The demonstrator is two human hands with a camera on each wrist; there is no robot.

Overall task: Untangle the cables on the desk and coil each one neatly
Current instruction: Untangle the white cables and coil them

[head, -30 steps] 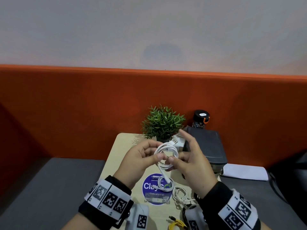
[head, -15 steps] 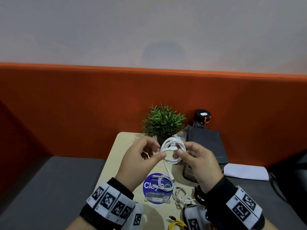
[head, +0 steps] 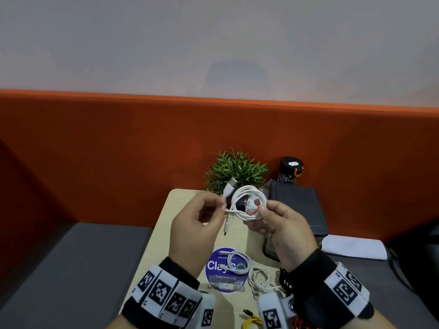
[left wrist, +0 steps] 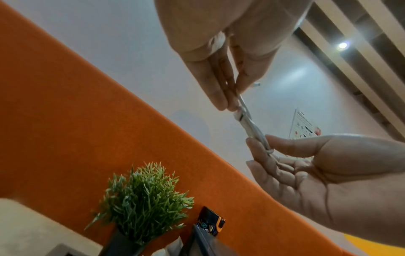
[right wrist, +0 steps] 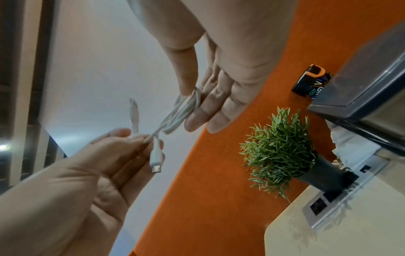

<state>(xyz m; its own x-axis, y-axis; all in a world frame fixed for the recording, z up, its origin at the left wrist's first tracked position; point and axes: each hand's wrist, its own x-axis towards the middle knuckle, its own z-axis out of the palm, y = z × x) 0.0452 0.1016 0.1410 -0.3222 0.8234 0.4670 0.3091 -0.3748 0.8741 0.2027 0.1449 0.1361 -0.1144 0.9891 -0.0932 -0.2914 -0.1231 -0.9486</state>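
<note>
Above the desk [head: 164, 224], white cable [head: 248, 203] coiled — between both hands (pinched)

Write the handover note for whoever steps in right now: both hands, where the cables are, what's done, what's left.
Left hand: pinches the loose ends of the white cable, its two plugs sticking out above and below the fingers.
Right hand: thumb and fingers hold the other side of the same coil, held up over the desk.
Done: this cable is wound into a round coil, ends not yet tucked. One white coil already lies on the blue sticker.
Left: secure and set down the held coil. A looser white cable lies beside the sticker, and a yellow cable at the near edge, partly out of view.
</note>
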